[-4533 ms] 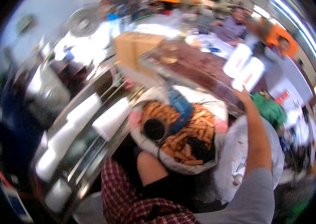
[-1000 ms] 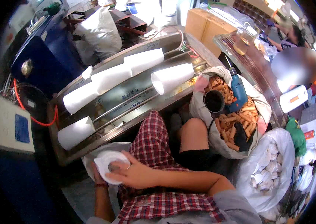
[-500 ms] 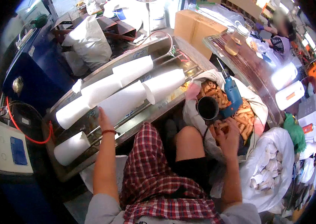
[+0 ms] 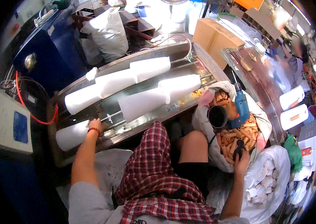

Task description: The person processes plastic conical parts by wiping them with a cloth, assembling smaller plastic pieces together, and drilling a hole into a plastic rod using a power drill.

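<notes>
My left hand [image 4: 95, 125] is closed at the right end of a white paper roll [image 4: 72, 136], beside the metal rod; what its fingers hold is hidden. A gap of bare rod separates that roll from a larger white roll [image 4: 143, 103] farther along, which meets another roll [image 4: 182, 87]. Behind them, a second rod carries several white rolls [image 4: 117, 80]. Over a cloth sack of orange-brown tubes [image 4: 249, 130], my right hand [image 4: 242, 160] grips a small black object [image 4: 238, 149] whose kind I cannot make out.
A long metal trough [image 4: 146, 125] holds the rods. On the sack lie a blue power drill [image 4: 242, 106] and a dark cup [image 4: 217, 116]. A white bag of pale pieces [image 4: 266, 186] stands nearer. Behind are a cardboard box [image 4: 214, 39] and a brown table [image 4: 236, 56]; another person is at the far right.
My left hand has left the larger roll and moved to the lower-left roll. The larger roll now sits farther right, against its neighbour. My right hand now holds the black object. The view has shifted.
</notes>
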Motion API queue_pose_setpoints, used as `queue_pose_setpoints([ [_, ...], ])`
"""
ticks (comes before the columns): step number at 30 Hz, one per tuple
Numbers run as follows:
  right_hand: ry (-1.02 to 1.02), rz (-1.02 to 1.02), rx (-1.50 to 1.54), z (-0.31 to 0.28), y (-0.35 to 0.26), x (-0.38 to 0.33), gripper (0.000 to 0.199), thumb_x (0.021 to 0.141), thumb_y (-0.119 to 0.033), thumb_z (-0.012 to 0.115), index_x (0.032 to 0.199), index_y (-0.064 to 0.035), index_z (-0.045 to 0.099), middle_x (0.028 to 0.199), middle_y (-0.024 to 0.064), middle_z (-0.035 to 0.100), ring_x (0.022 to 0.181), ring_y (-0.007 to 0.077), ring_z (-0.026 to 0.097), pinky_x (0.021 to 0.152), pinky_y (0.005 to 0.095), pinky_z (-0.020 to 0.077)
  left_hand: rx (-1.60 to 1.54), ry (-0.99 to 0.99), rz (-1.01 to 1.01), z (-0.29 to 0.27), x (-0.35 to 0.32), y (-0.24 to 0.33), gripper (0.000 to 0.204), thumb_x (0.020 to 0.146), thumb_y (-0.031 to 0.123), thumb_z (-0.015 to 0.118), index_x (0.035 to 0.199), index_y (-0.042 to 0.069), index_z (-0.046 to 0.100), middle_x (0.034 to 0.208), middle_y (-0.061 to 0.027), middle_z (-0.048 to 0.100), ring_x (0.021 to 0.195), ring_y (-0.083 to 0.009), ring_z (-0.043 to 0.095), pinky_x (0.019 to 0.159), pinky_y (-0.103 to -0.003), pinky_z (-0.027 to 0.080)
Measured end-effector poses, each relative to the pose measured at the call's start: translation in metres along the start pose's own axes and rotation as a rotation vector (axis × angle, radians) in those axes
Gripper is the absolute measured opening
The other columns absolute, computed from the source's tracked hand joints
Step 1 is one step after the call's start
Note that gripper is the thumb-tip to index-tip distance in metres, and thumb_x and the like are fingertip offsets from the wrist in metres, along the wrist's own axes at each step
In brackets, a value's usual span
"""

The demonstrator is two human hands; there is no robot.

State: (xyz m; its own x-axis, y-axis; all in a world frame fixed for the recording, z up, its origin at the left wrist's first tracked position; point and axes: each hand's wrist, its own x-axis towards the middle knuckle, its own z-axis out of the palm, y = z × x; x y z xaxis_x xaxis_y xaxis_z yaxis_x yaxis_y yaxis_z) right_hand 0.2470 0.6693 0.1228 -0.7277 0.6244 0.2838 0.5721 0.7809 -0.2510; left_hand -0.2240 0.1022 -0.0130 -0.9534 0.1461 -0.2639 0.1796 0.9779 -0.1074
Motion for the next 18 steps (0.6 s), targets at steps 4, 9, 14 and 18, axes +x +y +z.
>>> queue_pose_setpoints([
  [4,-0.033,0.015,-0.082,-0.01,-0.011,0.009,0.034,0.079,-0.005,0.058,0.111,0.0046,0.053,0.106,0.0221,0.052,0.096,0.0393,0.049,0.088,0.0417,0.0406,0.372,-0.076,-0.066,0.0,-0.017,-0.052,0.032,0.087,0.036,0.053,0.108,0.015,0.063,0.11,-0.0072,0.061,0.102,-0.0254,0.06,0.082,-0.038,0.048],
  [9,0.31,0.392,0.768,-0.015,0.029,0.019,0.023,0.083,-0.016,0.06,0.102,-0.002,0.056,0.099,0.0112,0.058,0.09,0.028,0.053,0.083,0.0374,0.0419,0.488,-0.249,-0.176,0.01,-0.002,-0.11,0.033,0.092,0.032,0.047,0.117,0.014,0.059,0.12,-0.0098,0.058,0.113,-0.0295,0.052,0.092,-0.051,0.036],
  [14,0.524,0.496,1.82,-0.068,0.028,0.027,0.032,0.091,-0.028,0.05,0.112,-0.0051,0.056,0.109,0.0062,0.061,0.1,0.0219,0.057,0.091,0.041,0.0439,0.58,-0.273,-0.208,0.005,-0.007,-0.145,0.043,0.094,0.033,0.04,0.132,0.016,0.049,0.141,-0.0019,0.041,0.132,-0.0311,0.034,0.102,-0.064,0.016],
  [18,0.185,0.192,2.041,-0.093,-0.014,0.037,0.028,0.091,-0.026,0.05,0.11,-0.0063,0.059,0.107,0.0083,0.063,0.101,0.0217,0.058,0.089,0.0361,0.0466,0.416,-0.029,-0.215,-0.125,-0.045,-0.082,0.058,0.071,0.049,0.07,0.114,0.011,0.057,0.107,-0.0063,0.065,0.102,-0.0252,0.061,0.099,-0.051,0.031],
])
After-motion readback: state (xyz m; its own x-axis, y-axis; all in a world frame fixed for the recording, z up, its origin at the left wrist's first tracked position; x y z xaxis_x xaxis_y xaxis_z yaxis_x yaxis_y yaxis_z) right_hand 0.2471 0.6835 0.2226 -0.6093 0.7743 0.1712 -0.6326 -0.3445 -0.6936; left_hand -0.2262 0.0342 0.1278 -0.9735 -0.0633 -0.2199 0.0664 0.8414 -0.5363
